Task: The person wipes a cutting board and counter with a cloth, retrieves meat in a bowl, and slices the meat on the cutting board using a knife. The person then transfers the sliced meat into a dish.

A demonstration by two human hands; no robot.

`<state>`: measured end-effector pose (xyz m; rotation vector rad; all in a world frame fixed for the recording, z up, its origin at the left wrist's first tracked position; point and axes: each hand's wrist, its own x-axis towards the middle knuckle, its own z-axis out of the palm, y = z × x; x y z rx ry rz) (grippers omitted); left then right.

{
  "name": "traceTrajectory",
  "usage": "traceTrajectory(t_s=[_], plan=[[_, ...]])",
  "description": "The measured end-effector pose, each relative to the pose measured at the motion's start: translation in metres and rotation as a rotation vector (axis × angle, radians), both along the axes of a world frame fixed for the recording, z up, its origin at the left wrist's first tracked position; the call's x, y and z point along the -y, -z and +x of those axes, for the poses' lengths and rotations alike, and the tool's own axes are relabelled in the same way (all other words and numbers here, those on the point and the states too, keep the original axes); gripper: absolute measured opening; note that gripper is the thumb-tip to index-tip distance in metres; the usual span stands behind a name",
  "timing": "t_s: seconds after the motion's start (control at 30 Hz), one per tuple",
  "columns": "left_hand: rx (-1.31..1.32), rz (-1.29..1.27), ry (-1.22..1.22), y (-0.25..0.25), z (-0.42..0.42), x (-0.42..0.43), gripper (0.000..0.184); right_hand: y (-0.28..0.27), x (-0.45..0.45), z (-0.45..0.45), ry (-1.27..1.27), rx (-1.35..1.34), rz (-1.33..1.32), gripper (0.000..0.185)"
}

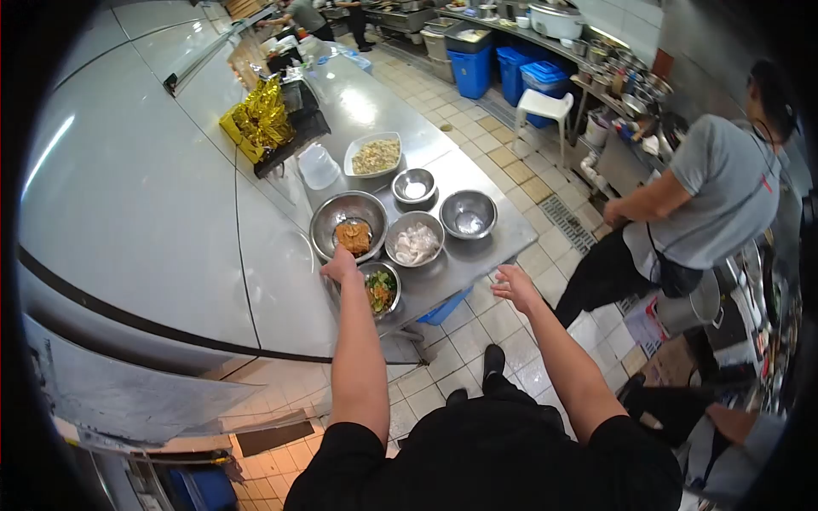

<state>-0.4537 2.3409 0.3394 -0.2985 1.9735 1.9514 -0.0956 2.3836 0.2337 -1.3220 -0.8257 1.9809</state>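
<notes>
1 left grip [342, 266] at the orange-brown block [353, 238] in the large bowl [334, 209], left of centre; cannot tell if closed on it. 1 right grip [515, 288] spread, empty, right of centre. Step, judged: handling the block; next calls for a careful hold. Surface [439, 160]: 5 metal bowls [469, 204] (large one included), 1 white dish [352, 160].

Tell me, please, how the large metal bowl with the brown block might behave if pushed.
The large bowl would probably slide easily, as its metal and the tabletop look smooth. The brown block inside may shift, as bare metal shows around it.
</notes>
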Motion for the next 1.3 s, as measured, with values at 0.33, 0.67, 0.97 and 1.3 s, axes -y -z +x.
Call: traceTrajectory(t_s=[0.33,0.67,0.97,1.3], plan=[[0.145,-0.230,0.134,0.060,-0.062,-0.015,0.036,0.014,-0.146,-0.062,0.064,0.058,-0.038,0.032],[-0.375,-0.096,0.206,-0.011,-0.019,-0.006,0.015,-0.090,-0.116,-0.103,-0.069,-0.031,0.196,0.019],[-1.425,-0.413,0.203,-0.054,0.023,0.000,0.007,-0.075,-0.090,-0.175,-0.222,-0.205,0.104,0.016],[-0.113,0.138,-0.023,0.027,-0.031,-0.010,0.023,-0.065,-0.127,-0.067,-0.102,-0.268,0.040,0.016]])
